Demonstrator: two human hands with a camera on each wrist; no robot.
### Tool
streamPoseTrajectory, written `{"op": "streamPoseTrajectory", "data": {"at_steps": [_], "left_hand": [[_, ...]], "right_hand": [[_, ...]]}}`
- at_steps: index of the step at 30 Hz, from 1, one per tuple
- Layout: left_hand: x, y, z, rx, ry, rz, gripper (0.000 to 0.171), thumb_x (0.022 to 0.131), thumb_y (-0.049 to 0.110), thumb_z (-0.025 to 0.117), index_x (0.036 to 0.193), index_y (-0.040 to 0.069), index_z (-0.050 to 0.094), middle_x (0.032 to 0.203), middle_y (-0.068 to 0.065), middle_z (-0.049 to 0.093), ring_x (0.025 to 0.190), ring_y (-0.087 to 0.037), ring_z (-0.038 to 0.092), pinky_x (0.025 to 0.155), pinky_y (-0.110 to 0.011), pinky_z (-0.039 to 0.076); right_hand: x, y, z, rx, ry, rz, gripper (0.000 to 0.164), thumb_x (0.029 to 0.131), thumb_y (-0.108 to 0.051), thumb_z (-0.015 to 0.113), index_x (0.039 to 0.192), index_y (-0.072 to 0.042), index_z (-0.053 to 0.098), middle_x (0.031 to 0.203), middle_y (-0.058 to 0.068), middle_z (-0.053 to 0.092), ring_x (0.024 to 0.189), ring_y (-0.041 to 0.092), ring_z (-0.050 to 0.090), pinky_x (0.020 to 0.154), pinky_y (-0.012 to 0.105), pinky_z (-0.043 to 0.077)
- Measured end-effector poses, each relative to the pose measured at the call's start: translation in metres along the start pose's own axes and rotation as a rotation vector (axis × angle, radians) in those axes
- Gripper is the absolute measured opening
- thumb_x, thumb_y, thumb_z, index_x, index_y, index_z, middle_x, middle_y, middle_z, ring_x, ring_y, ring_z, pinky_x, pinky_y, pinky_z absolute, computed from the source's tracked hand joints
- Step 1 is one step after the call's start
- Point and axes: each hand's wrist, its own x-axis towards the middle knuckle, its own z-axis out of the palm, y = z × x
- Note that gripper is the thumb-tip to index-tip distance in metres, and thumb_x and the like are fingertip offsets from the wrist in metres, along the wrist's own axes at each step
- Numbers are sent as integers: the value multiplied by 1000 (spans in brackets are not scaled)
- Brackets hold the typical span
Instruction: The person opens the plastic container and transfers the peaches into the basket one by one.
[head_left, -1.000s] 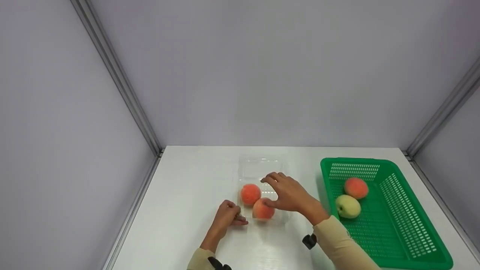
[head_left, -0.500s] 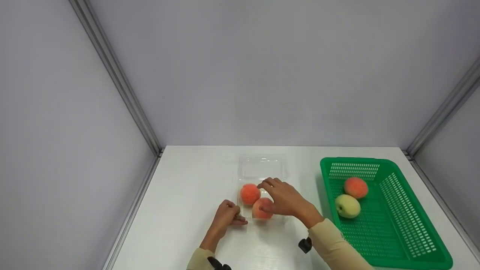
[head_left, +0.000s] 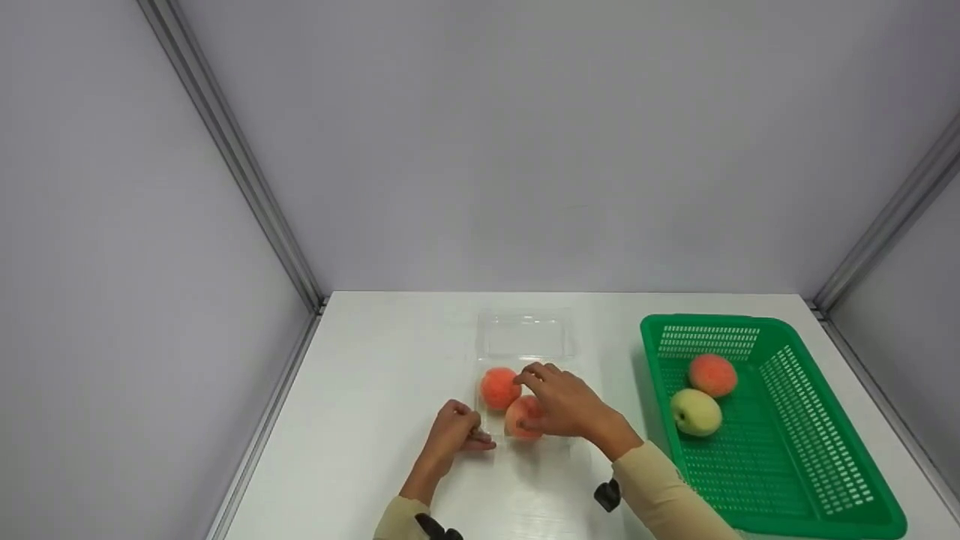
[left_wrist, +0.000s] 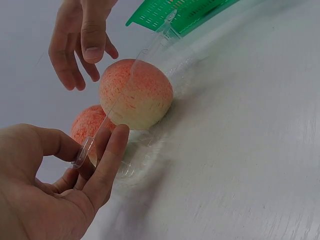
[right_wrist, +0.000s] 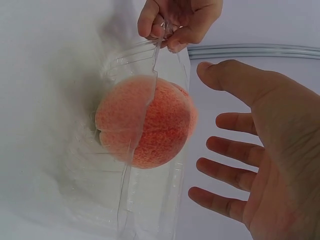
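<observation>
My left hand (head_left: 454, 431) pinches the near left corner of the clear container (right_wrist: 155, 192); my right hand (head_left: 566, 405), fingers spread and holding nothing, hangs just over the near peach (head_left: 514, 418) and far peach (head_left: 498, 388) inside it; to the right, a green basket (head_left: 844, 420) contains another peach (head_left: 712, 376) and a yellow-green fruit (head_left: 696, 412)

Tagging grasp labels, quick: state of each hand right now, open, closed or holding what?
Left hand: holding, pinching the edge of the clear container.
Right hand: open, holding nothing, over the peaches.
</observation>
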Motion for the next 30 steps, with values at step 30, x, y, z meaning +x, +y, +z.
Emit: {"op": "streamPoseTrajectory", "data": {"at_steps": [30], "left_hand": [[-1,2,-1,30,9,-5,16,92,4,53,106,1,46,81,-8,62,71,-23,78,73,-39,70]], "right_hand": [[4,-3,19,40,-1,6,45,85,-35,84,122,-14,68,121,5,64,106,26,63,82,44,61]]}}
